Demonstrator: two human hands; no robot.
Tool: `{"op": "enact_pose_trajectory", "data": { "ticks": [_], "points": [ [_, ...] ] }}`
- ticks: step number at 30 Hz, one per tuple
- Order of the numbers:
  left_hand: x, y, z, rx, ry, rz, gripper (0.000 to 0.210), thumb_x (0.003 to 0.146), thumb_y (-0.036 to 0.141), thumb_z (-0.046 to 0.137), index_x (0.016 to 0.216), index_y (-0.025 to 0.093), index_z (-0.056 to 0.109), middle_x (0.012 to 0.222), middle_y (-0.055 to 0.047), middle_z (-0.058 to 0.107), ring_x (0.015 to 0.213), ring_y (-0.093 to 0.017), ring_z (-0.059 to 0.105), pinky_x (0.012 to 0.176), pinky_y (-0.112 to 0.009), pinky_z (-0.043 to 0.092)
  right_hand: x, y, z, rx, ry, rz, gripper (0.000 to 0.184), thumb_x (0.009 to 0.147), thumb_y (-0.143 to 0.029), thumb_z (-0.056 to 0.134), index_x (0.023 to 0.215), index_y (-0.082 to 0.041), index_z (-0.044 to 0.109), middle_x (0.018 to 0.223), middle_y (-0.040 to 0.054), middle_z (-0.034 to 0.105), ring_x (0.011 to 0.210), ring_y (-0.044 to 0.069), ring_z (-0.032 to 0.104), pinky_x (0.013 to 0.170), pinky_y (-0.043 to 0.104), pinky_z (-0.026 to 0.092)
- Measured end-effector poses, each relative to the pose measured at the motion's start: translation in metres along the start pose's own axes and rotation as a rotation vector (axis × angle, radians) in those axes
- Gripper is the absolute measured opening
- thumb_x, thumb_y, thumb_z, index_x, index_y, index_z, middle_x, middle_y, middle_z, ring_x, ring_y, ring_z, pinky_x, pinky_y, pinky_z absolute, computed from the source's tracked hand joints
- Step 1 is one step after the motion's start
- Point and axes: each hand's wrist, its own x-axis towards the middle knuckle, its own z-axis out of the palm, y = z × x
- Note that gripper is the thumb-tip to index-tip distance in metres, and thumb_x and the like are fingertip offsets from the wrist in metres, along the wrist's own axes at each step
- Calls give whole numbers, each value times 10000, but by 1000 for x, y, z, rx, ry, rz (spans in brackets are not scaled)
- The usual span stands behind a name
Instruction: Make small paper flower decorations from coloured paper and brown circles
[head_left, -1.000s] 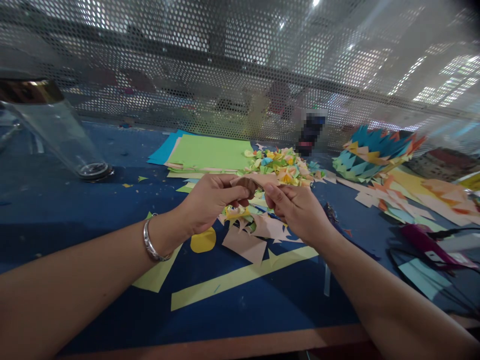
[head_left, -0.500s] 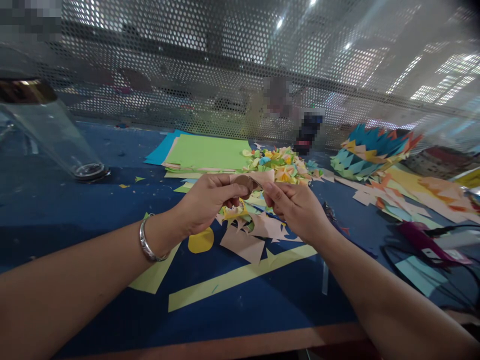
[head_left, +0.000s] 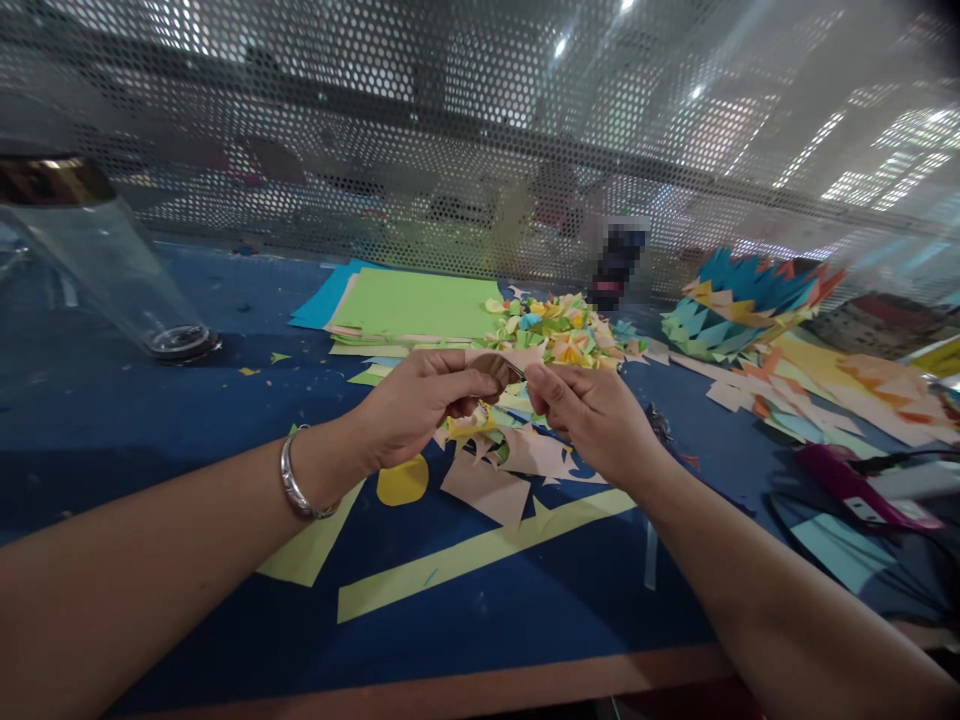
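Note:
Above the middle of the table, a pale pink paper piece (head_left: pixel 504 360) is pinched between my two hands. Its underside bends in a shadowed curve beside my left thumb. My left hand (head_left: pixel 427 395), with a silver bangle at the wrist, is closed on the paper's left part. On the opposite end, my right hand (head_left: pixel 574 400) grips with thumb and forefinger. A thin dark edge shows by the right thumb; whether it is a fold or a tool I cannot tell. Below the hands lie pink paper offcuts (head_left: pixel 487 488) and a yellow paper piece (head_left: pixel 403 482).
Behind the hands are stacked green sheets (head_left: pixel 427 300) and a heap of small folded papers (head_left: pixel 577 325). A clear bottle (head_left: pixel 112 260) stands left. A spiky paper crown (head_left: pixel 739 305), a purple power strip (head_left: pixel 855 485) and cables are right. A perforated metal panel (head_left: pixel 360 130) runs behind.
The pink paper has shifted slightly between my fingers, and its curved underside now looks more open toward the right thumb. Both arms stay nearly in place.

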Motion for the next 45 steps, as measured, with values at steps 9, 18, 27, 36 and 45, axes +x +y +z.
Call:
{"op": "enact_pose_trajectory", "data": {
  "ticks": [9,18,27,36,45],
  "points": [
    [1,-4,-2,23,-29,-22,85,782,182,649,753,198,727,699,5,591,586,-98,421,571,-248,332,0,1,1,9,-10,-6,502,958,-594,452,648,-202,489,491,-64,304,422,72,241,438,254,204],
    [2,-3,-4,22,-24,-44,90,770,168,666,743,190,749,714,-10,621,598,-95,448,563,-239,341,-1,-1,0,39,-25,19,499,960,-584,463,644,-199,487,488,-71,277,415,62,239,430,248,194],
    [-1,-4,-2,127,-84,-49,153,768,180,618,817,200,761,829,-39,686,720,-140,563,666,-262,429,-1,0,4,206,29,19,466,950,-586,483,709,-192,538,507,-78,252,444,70,223,438,253,180],
    [-6,3,3,341,-128,-81,95,743,208,641,671,155,674,733,-25,648,695,-136,554,680,-272,431,-2,0,9,111,12,3,269,832,-424,710,825,-170,624,603,-43,443,546,86,338,493,243,279],
    [-4,-9,2,108,-22,-28,222,798,392,727,868,182,727,835,-32,686,787,-142,625,691,-254,484,0,-2,6,103,162,-69,225,852,-345,694,764,-173,579,624,-41,443,557,82,350,503,243,305]
  ]
}}
